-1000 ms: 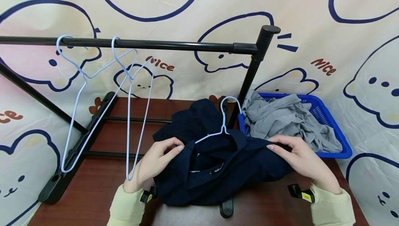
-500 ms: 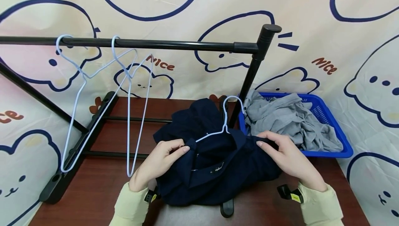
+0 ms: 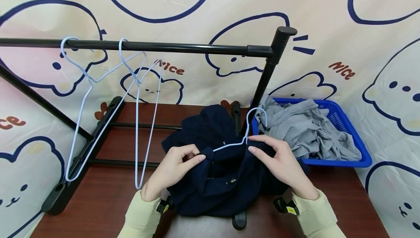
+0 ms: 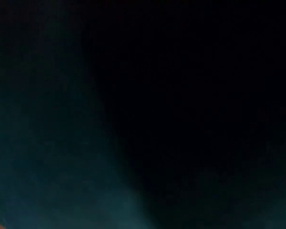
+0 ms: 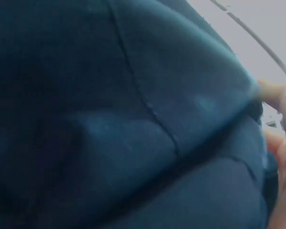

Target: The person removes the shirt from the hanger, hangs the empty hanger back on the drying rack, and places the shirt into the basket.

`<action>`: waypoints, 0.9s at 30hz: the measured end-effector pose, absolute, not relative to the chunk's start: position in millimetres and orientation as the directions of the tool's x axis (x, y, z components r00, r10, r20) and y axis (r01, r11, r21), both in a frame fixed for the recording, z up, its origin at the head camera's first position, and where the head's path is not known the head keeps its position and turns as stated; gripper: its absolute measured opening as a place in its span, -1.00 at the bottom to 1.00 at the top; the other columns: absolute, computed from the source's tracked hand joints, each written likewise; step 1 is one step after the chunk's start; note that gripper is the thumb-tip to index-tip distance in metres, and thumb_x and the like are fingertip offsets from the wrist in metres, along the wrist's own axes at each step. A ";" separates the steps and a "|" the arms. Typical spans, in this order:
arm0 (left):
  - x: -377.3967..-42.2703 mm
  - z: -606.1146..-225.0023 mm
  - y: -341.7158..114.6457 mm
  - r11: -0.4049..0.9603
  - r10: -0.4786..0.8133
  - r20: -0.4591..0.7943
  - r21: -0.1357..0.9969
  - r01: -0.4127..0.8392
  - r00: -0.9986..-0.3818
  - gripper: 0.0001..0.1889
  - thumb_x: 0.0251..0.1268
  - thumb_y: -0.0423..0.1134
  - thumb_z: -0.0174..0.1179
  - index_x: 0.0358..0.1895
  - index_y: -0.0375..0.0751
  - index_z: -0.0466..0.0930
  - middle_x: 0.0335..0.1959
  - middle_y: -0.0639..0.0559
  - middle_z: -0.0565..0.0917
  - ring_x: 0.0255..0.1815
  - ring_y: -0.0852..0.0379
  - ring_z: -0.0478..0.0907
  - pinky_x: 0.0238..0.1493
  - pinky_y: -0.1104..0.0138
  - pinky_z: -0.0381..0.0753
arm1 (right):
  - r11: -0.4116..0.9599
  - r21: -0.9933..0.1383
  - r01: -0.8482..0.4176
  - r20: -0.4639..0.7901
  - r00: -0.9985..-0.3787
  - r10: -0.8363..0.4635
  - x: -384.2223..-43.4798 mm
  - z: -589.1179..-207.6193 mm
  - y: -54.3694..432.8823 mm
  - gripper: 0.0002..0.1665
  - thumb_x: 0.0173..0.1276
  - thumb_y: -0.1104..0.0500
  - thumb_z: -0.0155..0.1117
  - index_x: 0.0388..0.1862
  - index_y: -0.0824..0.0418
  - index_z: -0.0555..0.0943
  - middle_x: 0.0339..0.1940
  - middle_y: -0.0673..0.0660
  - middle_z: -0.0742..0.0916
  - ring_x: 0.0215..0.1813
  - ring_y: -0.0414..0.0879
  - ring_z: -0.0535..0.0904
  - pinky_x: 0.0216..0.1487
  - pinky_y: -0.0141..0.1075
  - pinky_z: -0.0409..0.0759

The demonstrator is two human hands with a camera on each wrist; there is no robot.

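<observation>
A navy blue collared shirt (image 3: 226, 198) lies bunched over the table, its neck opening and inner label facing up. Inside the neck sits a light blue hanger (image 3: 229, 145), its hook rising above the collar and most of its body hidden in the cloth. My left hand (image 3: 175, 168) pinches the shirt at the left side of the neck opening. At the right side, my right hand (image 3: 282, 161) pinches the cloth between thumb and fingers, close to the hanger's neck. The right wrist view is filled by the shirt (image 5: 133, 119), with fingertips at its edge. Dark fabric blocks the left wrist view.
A black clothes rack (image 3: 183, 47) stands on the brown table (image 3: 95, 201), two light blue hangers (image 3: 82, 101) hanging from its rail. A blue basket (image 3: 356, 145) with grey clothing (image 3: 302, 128) stands behind on the right. A patterned cloth backdrop (image 3: 354, 41) closes off the back.
My right hand has slid left along the shirt, from the shoulder area to the collar beside the hanger. The hanger's hook has shifted right and tilted. My left hand has moved slightly right.
</observation>
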State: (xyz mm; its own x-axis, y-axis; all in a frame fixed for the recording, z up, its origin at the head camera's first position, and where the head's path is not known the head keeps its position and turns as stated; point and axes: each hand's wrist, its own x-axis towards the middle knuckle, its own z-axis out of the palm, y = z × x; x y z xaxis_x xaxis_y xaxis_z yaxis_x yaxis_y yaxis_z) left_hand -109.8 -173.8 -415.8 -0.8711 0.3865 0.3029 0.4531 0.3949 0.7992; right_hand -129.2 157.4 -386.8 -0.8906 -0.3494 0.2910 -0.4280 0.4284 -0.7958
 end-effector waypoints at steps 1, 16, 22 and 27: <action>-109.6 -415.4 -173.9 0.388 0.377 0.311 0.802 0.454 -0.873 -0.80 0.51 -0.07 0.22 -0.39 0.20 0.56 -0.60 0.25 0.38 -0.60 0.22 0.32 -0.53 0.34 0.35 | 0.444 -0.784 -0.433 0.302 -0.892 -0.336 -129.9 -387.5 156.6 -0.69 0.49 0.08 0.34 0.18 -0.06 0.70 0.13 -0.14 0.72 0.16 -0.16 0.59 0.14 -0.33 0.49; -114.7 -415.0 -183.1 0.348 0.249 0.490 0.760 0.549 -0.836 -0.85 0.38 -0.40 0.32 -0.17 -0.02 0.76 -0.22 0.04 0.72 -0.24 0.18 0.57 -0.20 0.35 0.55 | 0.449 -0.766 -0.460 0.408 -0.888 -0.214 -126.9 -382.2 164.2 -0.83 0.40 0.23 0.42 -0.06 0.09 0.80 -0.09 -0.09 0.79 0.00 -0.16 0.67 0.05 -0.43 0.51; -106.0 -394.8 -187.2 0.359 0.136 0.554 0.745 0.562 -0.821 -0.88 0.31 -0.56 0.30 -0.25 -0.29 0.74 -0.32 -0.09 0.70 -0.32 0.18 0.58 -0.28 0.42 0.55 | 0.431 -0.778 -0.458 0.428 -0.888 -0.170 -128.1 -380.5 172.9 -0.83 0.40 0.29 0.40 -0.06 0.13 0.78 -0.13 -0.01 0.80 -0.03 -0.21 0.66 0.03 -0.45 0.51; -100.3 -385.3 -193.9 0.391 0.089 0.544 0.751 0.532 -0.834 -0.86 0.27 -0.59 0.31 -0.28 -0.29 0.74 -0.34 -0.04 0.70 -0.43 0.22 0.50 -0.43 0.44 0.49 | 0.378 -0.801 -0.465 0.438 -0.885 -0.159 -127.3 -377.8 176.8 -0.81 0.40 0.36 0.36 -0.06 0.21 0.77 -0.17 0.03 0.80 -0.09 -0.21 0.66 -0.02 -0.46 0.54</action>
